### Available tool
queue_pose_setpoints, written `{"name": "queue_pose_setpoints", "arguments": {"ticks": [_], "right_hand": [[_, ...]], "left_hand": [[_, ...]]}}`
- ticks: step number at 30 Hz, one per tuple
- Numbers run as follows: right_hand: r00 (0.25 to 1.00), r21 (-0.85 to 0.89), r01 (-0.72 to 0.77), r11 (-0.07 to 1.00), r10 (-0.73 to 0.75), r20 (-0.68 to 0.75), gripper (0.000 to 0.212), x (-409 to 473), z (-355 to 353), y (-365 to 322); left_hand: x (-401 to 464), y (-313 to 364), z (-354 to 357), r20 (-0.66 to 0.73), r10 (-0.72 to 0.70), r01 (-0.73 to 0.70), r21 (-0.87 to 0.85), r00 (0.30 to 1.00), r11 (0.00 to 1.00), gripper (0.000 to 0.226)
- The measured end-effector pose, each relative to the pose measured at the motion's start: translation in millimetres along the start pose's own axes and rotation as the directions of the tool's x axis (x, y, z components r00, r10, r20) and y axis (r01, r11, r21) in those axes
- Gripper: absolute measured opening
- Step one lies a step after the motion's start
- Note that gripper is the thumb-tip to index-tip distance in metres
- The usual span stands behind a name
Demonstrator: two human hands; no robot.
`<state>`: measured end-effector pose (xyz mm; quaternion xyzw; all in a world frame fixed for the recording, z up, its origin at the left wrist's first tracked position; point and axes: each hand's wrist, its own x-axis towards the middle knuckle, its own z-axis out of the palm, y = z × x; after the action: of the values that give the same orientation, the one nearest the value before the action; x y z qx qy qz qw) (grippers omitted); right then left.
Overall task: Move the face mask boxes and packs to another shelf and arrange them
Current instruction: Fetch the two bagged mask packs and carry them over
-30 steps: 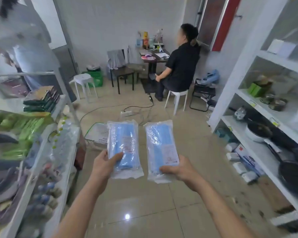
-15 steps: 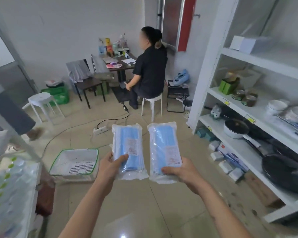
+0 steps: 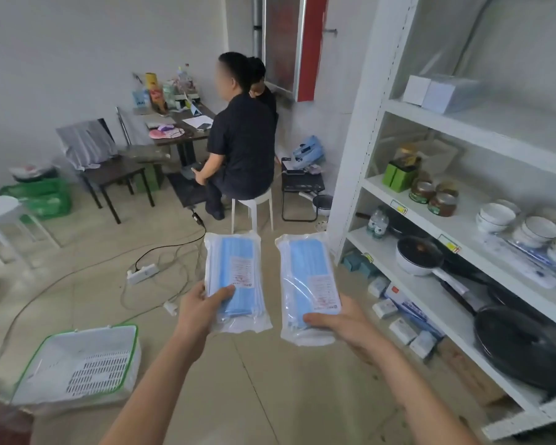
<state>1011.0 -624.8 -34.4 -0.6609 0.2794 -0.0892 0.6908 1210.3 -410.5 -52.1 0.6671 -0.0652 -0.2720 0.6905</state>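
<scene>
I carry two clear plastic packs of blue face masks in front of me, over the tiled floor. My left hand [image 3: 199,306] grips the lower end of the left pack [image 3: 235,271], thumb across its front. The right pack [image 3: 307,277] is held the same way at its lower end by my right hand [image 3: 337,322]. Both packs stand upright, side by side and apart. To the right rises a white shelf unit [image 3: 366,155]. On its upper shelf sit two white boxes [image 3: 430,93].
The white shelf unit holds jars, bowls, a pot [image 3: 418,255] and a black pan [image 3: 520,345]. Small boxes lie on the floor under it. A white basket [image 3: 81,364] and cables with a power strip [image 3: 142,273] lie on the floor at left. A person sits on a stool [image 3: 252,203] ahead.
My view has swung to the right: the left-hand rack has left the frame and the white shelf unit now fills the right side. Both hands keep their packs.
</scene>
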Motion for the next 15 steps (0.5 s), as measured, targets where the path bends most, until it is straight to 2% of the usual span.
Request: {"name": "queue_pose_setpoints", "arguments": {"ticks": [9, 15], "right_hand": [[0.981, 0.042, 0.005, 0.999, 0.003, -0.196, 0.054, 93, -48, -35], [0.932, 0.1, 0.047, 0.994, -0.008, -0.363, 0.053, 140, -110, -54]], "left_hand": [[135, 49, 74, 0.186, 0.001, -0.003, 0.014, 0.983, 1.0, 0.035], [208, 68, 154, 0.305, -0.003, -0.005, 0.027, 0.952, 1.0, 0.037]]}}
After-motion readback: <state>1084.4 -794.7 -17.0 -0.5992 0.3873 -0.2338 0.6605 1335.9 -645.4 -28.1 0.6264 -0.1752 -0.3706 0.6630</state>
